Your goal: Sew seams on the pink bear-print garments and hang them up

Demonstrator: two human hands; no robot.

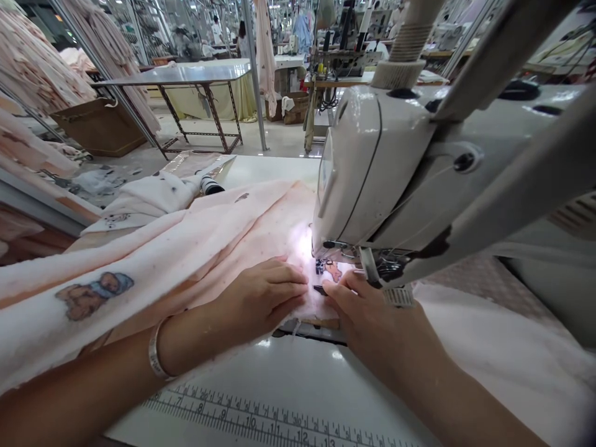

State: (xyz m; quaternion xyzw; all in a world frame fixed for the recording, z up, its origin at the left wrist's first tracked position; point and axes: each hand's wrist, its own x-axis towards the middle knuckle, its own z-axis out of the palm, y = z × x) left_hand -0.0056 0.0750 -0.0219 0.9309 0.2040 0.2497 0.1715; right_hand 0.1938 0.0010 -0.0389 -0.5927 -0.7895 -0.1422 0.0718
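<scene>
Pale pink fleece fabric (pixel 261 230) with small dots and printed bears lies under the head of a white sewing machine (pixel 354 167). A bright lamp lights the cloth around the presser foot (pixel 320 266). My left hand (pixel 263 292) rests flat on the fabric just left of the foot, fingers stretched forward. Close to the foot on the right, my right hand (pixel 361 304) is closed, with a small dark pointed tool (pixel 320 290) sticking out from its fingertips. Most of that tool is hidden in the hand.
A ruler strip (pixel 251 422) runs along the machine table's front edge. White printed cloth (pixel 153 198) lies at the back left. Beyond stand a metal-legged table (pixel 186 73), a brown box (pixel 100 127) and a post (pixel 256 81). Grey bars cross the upper right.
</scene>
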